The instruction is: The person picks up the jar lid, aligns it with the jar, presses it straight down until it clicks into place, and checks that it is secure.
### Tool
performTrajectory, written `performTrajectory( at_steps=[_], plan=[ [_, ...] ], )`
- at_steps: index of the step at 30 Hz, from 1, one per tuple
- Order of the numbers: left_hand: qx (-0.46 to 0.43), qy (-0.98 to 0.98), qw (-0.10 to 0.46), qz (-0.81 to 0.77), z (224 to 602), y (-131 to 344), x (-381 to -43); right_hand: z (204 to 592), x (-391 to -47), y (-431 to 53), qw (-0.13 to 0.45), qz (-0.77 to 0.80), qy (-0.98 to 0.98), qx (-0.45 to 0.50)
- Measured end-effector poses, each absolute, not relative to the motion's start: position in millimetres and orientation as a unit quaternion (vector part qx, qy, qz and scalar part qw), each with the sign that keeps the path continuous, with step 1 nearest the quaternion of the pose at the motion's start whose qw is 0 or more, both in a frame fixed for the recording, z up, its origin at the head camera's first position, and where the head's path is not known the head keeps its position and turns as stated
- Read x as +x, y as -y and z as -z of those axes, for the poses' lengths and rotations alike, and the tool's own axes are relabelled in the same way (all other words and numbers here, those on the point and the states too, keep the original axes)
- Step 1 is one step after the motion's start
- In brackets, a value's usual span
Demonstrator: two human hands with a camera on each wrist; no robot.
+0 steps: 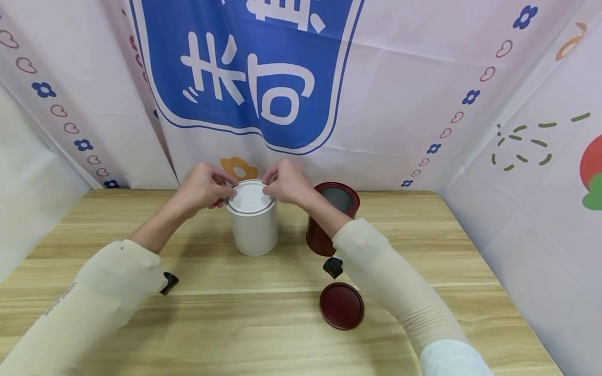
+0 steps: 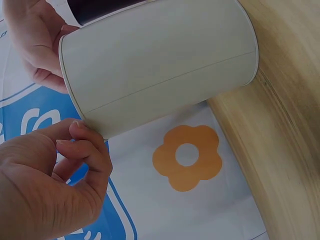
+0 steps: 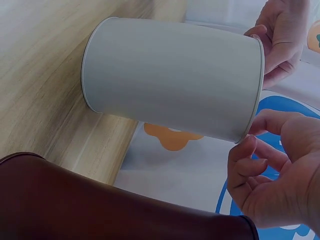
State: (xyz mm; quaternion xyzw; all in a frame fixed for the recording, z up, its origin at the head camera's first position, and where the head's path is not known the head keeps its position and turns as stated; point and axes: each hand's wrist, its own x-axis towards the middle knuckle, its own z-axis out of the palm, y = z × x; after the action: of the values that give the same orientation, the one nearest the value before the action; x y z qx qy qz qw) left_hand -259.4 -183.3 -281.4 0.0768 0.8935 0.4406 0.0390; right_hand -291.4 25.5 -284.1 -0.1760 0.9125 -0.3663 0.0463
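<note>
A white cylindrical can (image 1: 255, 232) stands upright on the wooden table, its white lid (image 1: 251, 197) lying over the top. At the lid's left edge my left hand (image 1: 207, 187) pinches with curled fingers, the thumb on the rim. My right hand (image 1: 288, 183) pinches the opposite edge between thumb and index finger. Both wrist views show the can's plain side, with the left hand (image 2: 65, 175) and the right hand (image 3: 275, 170) at the rim. How firmly the lid sits cannot be made out.
Right of the white can stands a dark red can (image 1: 320, 232), its top uncovered and partly hidden by my right forearm. A dark red round lid (image 1: 342, 306) lies nearer on the table (image 1: 244, 329). A printed curtain (image 1: 376, 130) hangs behind.
</note>
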Motion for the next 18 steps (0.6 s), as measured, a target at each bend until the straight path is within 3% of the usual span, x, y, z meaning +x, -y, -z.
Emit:
performTrajectory(
  at_steps=[9, 14, 18],
  plan=[
    [0.085, -0.896, 0.026, -0.434, 282, 185, -257, 285, -291, -29, 0.047, 0.373, -0.906, -0.195],
    [0.146, -0.918, -0.042, -0.367, 283, 190, -249, 283, -289, -39, 0.038, 0.37, -0.89, -0.264],
    [0.193, -0.926, -0.033, -0.321, 286, 193, -243, 285, -286, -47, 0.046, 0.323, -0.889, -0.322]
  ],
)
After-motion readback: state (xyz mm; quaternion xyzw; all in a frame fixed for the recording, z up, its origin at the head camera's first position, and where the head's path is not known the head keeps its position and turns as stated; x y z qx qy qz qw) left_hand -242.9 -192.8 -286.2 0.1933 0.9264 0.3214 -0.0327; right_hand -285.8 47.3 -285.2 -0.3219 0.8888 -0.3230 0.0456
